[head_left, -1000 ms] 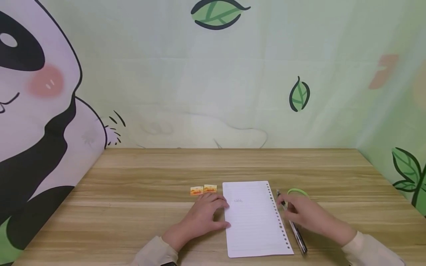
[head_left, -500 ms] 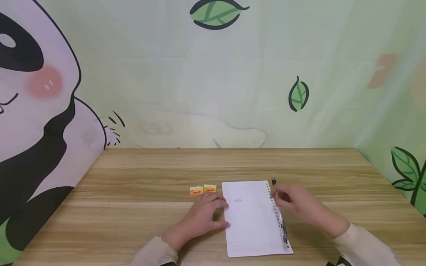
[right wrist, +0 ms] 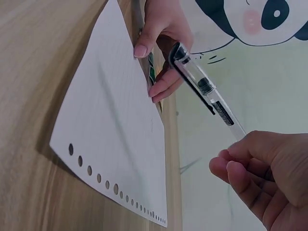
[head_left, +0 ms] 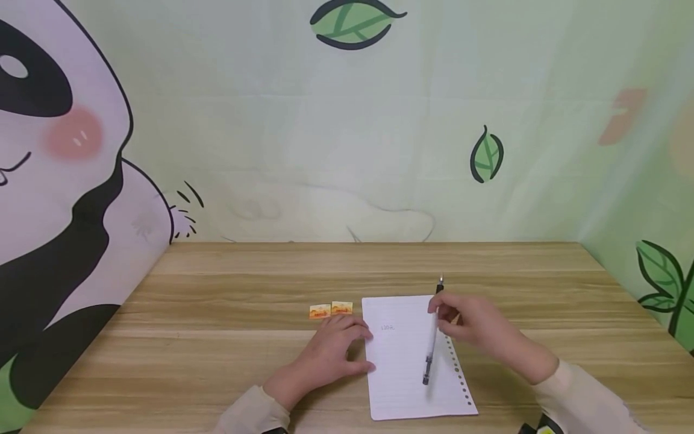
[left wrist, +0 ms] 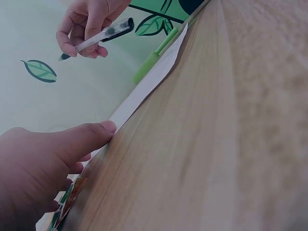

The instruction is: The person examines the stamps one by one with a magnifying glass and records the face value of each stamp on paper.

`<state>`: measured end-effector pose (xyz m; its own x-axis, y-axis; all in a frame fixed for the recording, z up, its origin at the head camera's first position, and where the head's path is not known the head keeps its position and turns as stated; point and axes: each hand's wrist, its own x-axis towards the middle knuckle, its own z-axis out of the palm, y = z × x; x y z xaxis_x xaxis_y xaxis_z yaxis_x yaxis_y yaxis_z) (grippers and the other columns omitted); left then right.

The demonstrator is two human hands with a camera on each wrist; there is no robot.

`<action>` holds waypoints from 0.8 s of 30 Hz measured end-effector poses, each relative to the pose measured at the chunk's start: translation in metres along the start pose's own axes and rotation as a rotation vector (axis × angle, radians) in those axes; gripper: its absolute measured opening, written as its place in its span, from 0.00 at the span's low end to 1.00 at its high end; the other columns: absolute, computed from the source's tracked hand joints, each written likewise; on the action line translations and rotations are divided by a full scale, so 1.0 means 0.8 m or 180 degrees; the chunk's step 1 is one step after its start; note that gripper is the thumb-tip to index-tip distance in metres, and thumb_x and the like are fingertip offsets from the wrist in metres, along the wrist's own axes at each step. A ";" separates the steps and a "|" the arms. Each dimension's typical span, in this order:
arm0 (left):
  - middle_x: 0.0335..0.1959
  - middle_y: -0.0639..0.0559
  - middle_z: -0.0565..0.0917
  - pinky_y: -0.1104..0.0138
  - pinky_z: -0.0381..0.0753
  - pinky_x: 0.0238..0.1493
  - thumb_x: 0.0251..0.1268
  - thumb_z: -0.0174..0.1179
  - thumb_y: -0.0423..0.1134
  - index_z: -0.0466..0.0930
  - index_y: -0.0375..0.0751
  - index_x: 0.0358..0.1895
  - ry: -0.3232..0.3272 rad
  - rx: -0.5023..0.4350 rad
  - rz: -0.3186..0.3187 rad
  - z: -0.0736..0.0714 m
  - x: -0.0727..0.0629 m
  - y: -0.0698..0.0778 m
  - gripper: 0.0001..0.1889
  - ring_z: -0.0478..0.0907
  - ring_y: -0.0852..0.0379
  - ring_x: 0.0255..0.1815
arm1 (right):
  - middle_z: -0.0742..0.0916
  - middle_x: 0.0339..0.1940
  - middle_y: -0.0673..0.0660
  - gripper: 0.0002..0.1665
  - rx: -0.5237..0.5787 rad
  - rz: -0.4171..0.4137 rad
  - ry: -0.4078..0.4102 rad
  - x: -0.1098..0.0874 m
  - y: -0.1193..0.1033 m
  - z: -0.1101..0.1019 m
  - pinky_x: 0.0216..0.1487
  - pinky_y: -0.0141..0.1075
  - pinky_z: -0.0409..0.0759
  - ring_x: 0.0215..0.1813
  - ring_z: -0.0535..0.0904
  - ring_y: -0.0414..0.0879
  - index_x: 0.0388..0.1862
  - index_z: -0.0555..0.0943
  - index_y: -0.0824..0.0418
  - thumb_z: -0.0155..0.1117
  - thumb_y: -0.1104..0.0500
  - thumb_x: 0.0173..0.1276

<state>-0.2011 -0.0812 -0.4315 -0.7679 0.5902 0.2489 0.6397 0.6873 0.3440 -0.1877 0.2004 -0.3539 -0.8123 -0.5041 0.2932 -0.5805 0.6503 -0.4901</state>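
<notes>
Pen (head_left: pixel 428 361), aloft over the sheet of paper (head_left: pixel 403 380), its tip pointing away from you; your right hand (head_left: pixel 482 322) pinches it, fingers hiding part of the barrel. The sheet's small handwriting (head_left: pixel 387 328) is hard to read. Your left hand (head_left: pixel 328 352), fingers relaxed, rests at its left edge. Just beyond lie two cards (head_left: pixel 342 308). A green object (left wrist: pixel 153 60) shows only in the left wrist view.

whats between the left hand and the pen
The lined sheet of paper lies between the left hand and the pen, as the head view shows.
</notes>
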 end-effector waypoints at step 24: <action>0.54 0.54 0.80 0.49 0.67 0.67 0.52 0.70 0.53 0.81 0.47 0.46 -0.0003 -0.0035 -0.0016 0.000 0.000 0.001 0.21 0.71 0.53 0.62 | 0.78 0.21 0.46 0.04 0.0325 0.0042 0.0259 0.014 -0.021 0.018 0.24 0.27 0.74 0.25 0.71 0.31 0.39 0.75 0.59 0.56 0.67 0.70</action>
<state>-0.2008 -0.0810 -0.4312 -0.7712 0.5871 0.2463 0.6354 0.6857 0.3551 -0.1863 0.1752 -0.3540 -0.8241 -0.4456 0.3498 -0.5644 0.5933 -0.5740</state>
